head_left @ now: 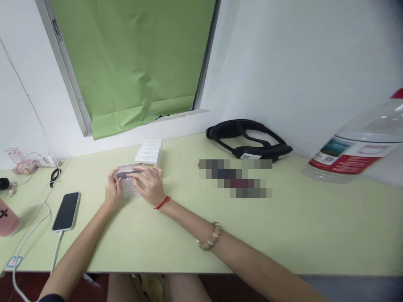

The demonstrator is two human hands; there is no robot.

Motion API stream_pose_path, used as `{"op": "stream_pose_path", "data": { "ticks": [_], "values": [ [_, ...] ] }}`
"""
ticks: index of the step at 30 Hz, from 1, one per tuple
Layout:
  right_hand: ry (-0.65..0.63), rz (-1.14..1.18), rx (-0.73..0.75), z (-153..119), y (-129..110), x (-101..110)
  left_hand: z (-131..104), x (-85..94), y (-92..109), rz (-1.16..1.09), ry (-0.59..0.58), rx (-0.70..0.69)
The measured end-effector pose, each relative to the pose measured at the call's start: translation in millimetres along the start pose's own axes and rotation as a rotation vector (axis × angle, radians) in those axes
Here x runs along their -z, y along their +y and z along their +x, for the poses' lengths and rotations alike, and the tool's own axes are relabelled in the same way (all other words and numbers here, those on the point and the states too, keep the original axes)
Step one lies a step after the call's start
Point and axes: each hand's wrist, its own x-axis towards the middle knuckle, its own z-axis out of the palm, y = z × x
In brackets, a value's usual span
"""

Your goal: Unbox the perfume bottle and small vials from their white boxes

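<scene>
A small white box [131,188] with fine printed text on its near face stands on the table between my hands. Its upper part shows a greyish opening or panel, too small to make out. My left hand [112,192] grips the left side, thumb on the near face. Curled over the top and right side, my right hand [151,184] has its thumb and fingertips at the upper part. A red string is around my right wrist. Just behind the box, a row of similar white boxes [148,152] leads back toward the window.
A phone [66,211] with a charging cable lies to the left, near a pink cup [8,219]. Farther back is a power strip [47,162]. To the right are a black headset [248,140], a pixelated patch and a large plastic bottle [349,155].
</scene>
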Motion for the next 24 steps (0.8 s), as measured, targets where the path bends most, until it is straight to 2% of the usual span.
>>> {"op": "stream_pose_path", "data": {
  "ticks": [5, 9, 11, 14, 18, 24],
  "values": [
    [0.023, -0.056, 0.022, -2, 1, 2, -2, -2.2, -10, -0.031, 0.078, -0.023],
    [0.062, -0.07, 0.058, -2, -1, 2, 0, -0.5, -15, -0.039, 0.052, -0.074],
    [0.071, -0.058, 0.043, -2, -1, 1, 1, 0.9, -12, -0.066, 0.045, -0.066],
    [0.073, -0.023, -0.01, -3, -1, -1, 1, 3.4, -3, -0.084, 0.037, 0.019],
    [0.1, 0.018, -0.027, -4, 1, -4, 2, 7.0, 9, -0.003, 0.017, 0.119],
    [0.121, 0.091, -0.002, -5, 1, -6, 4, 7.4, 11, 0.047, 0.013, 0.047]
  ]
}}
